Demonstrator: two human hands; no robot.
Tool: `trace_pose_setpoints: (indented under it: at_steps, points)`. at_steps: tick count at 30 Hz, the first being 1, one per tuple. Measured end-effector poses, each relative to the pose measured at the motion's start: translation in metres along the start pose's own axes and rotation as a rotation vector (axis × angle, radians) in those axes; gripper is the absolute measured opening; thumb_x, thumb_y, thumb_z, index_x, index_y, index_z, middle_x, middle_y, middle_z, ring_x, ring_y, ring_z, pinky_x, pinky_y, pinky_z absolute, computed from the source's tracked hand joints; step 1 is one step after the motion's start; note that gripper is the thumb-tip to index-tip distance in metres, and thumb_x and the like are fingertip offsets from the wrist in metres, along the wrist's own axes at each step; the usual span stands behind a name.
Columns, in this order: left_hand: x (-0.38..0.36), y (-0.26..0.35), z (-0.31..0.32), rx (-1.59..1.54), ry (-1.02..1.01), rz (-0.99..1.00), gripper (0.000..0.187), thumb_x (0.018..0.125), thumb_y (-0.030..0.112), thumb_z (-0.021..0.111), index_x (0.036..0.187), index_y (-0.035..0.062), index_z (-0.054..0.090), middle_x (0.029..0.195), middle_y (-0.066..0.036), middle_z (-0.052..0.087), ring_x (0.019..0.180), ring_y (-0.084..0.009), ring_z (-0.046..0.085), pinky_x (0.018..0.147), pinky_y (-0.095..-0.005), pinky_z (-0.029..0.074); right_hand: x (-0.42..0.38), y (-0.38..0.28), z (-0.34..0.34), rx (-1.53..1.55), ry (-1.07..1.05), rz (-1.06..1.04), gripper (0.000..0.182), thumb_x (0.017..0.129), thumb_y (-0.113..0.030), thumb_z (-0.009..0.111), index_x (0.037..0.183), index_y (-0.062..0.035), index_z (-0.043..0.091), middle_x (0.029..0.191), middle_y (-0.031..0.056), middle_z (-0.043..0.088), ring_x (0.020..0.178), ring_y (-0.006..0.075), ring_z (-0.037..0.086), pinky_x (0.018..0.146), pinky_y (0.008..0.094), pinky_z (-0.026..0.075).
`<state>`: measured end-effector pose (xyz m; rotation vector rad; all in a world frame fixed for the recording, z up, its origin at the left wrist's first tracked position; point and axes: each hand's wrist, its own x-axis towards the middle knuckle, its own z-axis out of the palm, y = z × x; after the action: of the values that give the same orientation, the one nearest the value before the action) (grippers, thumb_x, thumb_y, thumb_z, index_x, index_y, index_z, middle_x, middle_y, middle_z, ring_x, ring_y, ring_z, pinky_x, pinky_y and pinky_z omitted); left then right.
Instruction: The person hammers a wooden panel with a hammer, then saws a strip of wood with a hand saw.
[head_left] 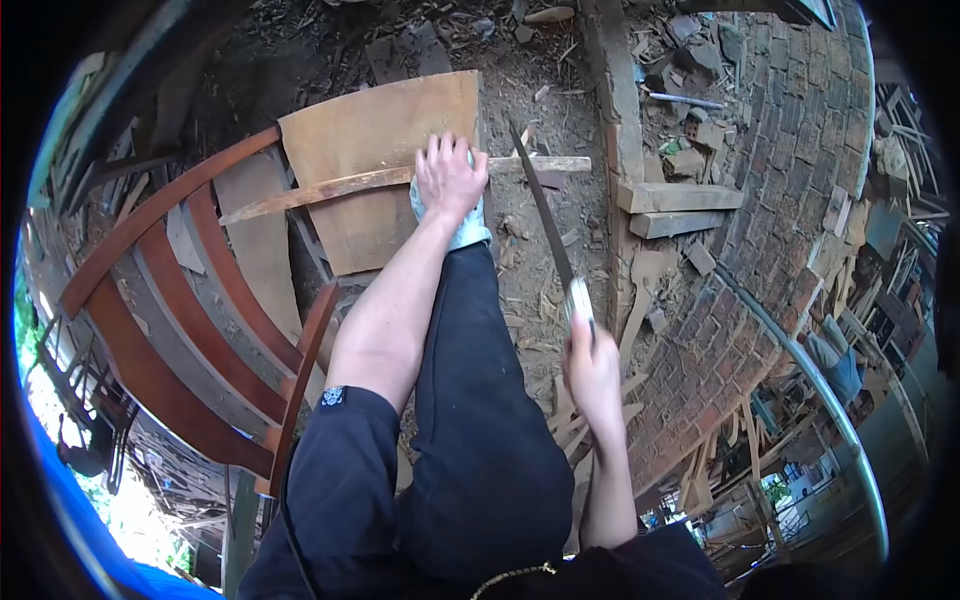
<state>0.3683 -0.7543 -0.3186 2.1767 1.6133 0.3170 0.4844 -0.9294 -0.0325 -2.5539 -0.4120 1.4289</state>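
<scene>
My left hand (452, 180) presses down on a narrow wooden strip (350, 186), its fingers curled over the far edge. The strip lies across a broad tan wooden board (375, 120), and its right end sticks out past the board. Under my left wrist is a foot in light blue footwear (472, 230), right at the strip. My right hand (592, 375) is closed round the pale handle of a handsaw (548, 222). The long dark blade points up and away, its tip close to the strip, right of my left hand.
A reddish-brown slatted chair frame (180, 310) lies at the left. Two short timber blocks (685, 210) rest on a ledge at the right, by a brick surface (790, 150). A metal pipe (820, 395) curves along the right. Wood scraps and rubble litter the ground.
</scene>
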Motion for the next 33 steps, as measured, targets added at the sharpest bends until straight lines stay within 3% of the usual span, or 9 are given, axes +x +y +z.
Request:
trace_pose_setpoints:
  at_steps: [4, 12, 18, 23, 24, 25, 26, 30, 33]
  points:
    - [0.001, -0.001, -0.002, -0.024, 0.007, 0.000, 0.024, 0.091, 0.027, 0.064, 0.089, 0.0055, 0.073, 0.104, -0.013, 0.068, 0.108, -0.0324, 0.062, 0.094, -0.0506, 0.047, 0.153, -0.012, 0.076, -0.089, 0.075, -0.058, 0.070, 0.111, -0.054, 0.045, 0.101, 0.0102, 0.071, 0.075, 0.0254, 0.067, 0.077, 0.0393, 0.070, 0.075, 0.0489, 0.053]
    - [-0.002, -0.001, 0.002, -0.033, 0.002, -0.005, 0.023, 0.091, 0.027, 0.065, 0.088, 0.0056, 0.073, 0.103, -0.013, 0.068, 0.108, -0.0324, 0.062, 0.093, -0.0500, 0.047, -0.034, 0.005, 0.003, 0.197, -0.042, 0.157, 0.049, 0.112, -0.039, 0.054, 0.099, 0.0063, 0.068, 0.066, 0.0152, 0.061, 0.062, 0.0237, 0.063, 0.062, 0.0417, 0.049]
    - [0.005, -0.001, -0.003, -0.023, 0.006, 0.013, 0.023, 0.091, 0.026, 0.064, 0.089, 0.0052, 0.073, 0.104, -0.013, 0.068, 0.107, -0.0328, 0.062, 0.092, -0.0505, 0.047, 0.116, 0.001, 0.081, 0.059, 0.131, -0.161, 0.057, 0.112, -0.046, 0.051, 0.097, 0.0068, 0.067, 0.070, 0.0185, 0.063, 0.066, 0.0298, 0.064, 0.067, 0.0452, 0.050]
    - [0.005, -0.002, -0.004, -0.045, -0.015, 0.018, 0.024, 0.092, 0.027, 0.064, 0.090, 0.0043, 0.073, 0.105, -0.014, 0.069, 0.108, -0.0337, 0.063, 0.093, -0.0518, 0.048, 0.045, 0.015, 0.052, 0.035, 0.099, -0.114, 0.052, 0.112, -0.043, 0.053, 0.099, 0.0058, 0.067, 0.067, 0.0185, 0.060, 0.064, 0.0285, 0.062, 0.065, 0.0452, 0.048]
    - [0.002, -0.003, -0.004, -0.044, -0.040, -0.005, 0.024, 0.092, 0.027, 0.064, 0.091, 0.0044, 0.073, 0.105, -0.014, 0.069, 0.109, -0.0337, 0.063, 0.093, -0.0520, 0.048, 0.008, 0.030, 0.046, 0.105, 0.081, -0.042, 0.045, 0.112, -0.037, 0.055, 0.101, 0.0051, 0.067, 0.065, 0.0145, 0.059, 0.061, 0.0232, 0.060, 0.062, 0.0430, 0.047]
    - [-0.001, -0.002, -0.002, -0.021, -0.029, -0.006, 0.023, 0.092, 0.026, 0.064, 0.090, 0.0050, 0.074, 0.104, -0.014, 0.069, 0.108, -0.0334, 0.063, 0.093, -0.0518, 0.048, -0.028, 0.041, 0.039, 0.170, 0.096, -0.058, 0.047, 0.115, -0.038, 0.049, 0.082, -0.0049, 0.056, 0.060, -0.0035, 0.048, 0.049, 0.0055, 0.046, 0.047, 0.0271, 0.034]
    - [-0.003, -0.001, -0.001, -0.022, -0.028, -0.008, 0.023, 0.092, 0.026, 0.064, 0.090, 0.0050, 0.074, 0.104, -0.014, 0.069, 0.108, -0.0334, 0.063, 0.093, -0.0518, 0.048, -0.051, 0.053, 0.032, 0.207, 0.083, -0.019, 0.045, 0.115, -0.035, 0.049, 0.084, -0.0037, 0.059, 0.062, -0.0040, 0.049, 0.050, 0.0048, 0.046, 0.047, 0.0262, 0.034]
    - [-0.003, -0.002, 0.001, -0.024, 0.006, 0.034, 0.022, 0.091, 0.027, 0.065, 0.089, 0.0065, 0.073, 0.103, -0.012, 0.069, 0.108, -0.0325, 0.063, 0.093, -0.0515, 0.048, 0.027, 0.032, 0.059, 0.061, 0.133, -0.066, 0.046, 0.112, -0.036, 0.055, 0.101, 0.0059, 0.068, 0.069, 0.0137, 0.062, 0.064, 0.0192, 0.064, 0.061, 0.0397, 0.048]
    - [0.000, -0.004, -0.001, -0.012, -0.042, -0.003, 0.022, 0.091, 0.027, 0.065, 0.089, 0.0067, 0.073, 0.105, -0.012, 0.069, 0.109, -0.0323, 0.063, 0.094, -0.0514, 0.048, 0.119, 0.028, 0.096, 0.082, 0.164, -0.220, 0.050, 0.112, -0.041, 0.053, 0.101, 0.0061, 0.067, 0.069, 0.0150, 0.062, 0.063, 0.0239, 0.061, 0.063, 0.0430, 0.048]
